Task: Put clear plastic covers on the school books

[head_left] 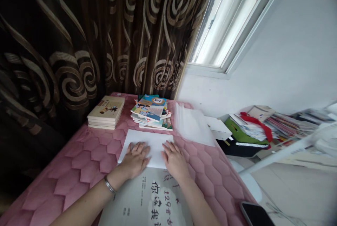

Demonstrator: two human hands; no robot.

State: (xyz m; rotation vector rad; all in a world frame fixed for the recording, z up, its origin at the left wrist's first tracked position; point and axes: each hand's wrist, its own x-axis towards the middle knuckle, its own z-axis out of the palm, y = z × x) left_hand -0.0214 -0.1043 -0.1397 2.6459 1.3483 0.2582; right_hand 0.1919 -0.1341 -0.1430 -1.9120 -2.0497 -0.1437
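My left hand (134, 160) lies palm down with its fingers spread on the left part of a blank white sheet (155, 145). On the right part of the same sheet rests my right hand (176, 161), fingers stretched out flat. Nothing is gripped in either hand. Nearer to me, between my forearms, is a grey-green printed book cover (137, 198) with large dark Chinese characters, turned sideways. It meets the white sheet's near edge; whether the two are joined I cannot tell. A metal bracelet (109, 184) circles my left wrist.
A pink quilted surface (92, 163) bears a stack of beige books (106, 112), a pile of colourful textbooks (151, 110) and translucent plastic sheets (193, 124). A phone (256, 213) lies at the lower right. Beyond the right edge stand a white fan (284, 150) and heaped papers (289, 124).
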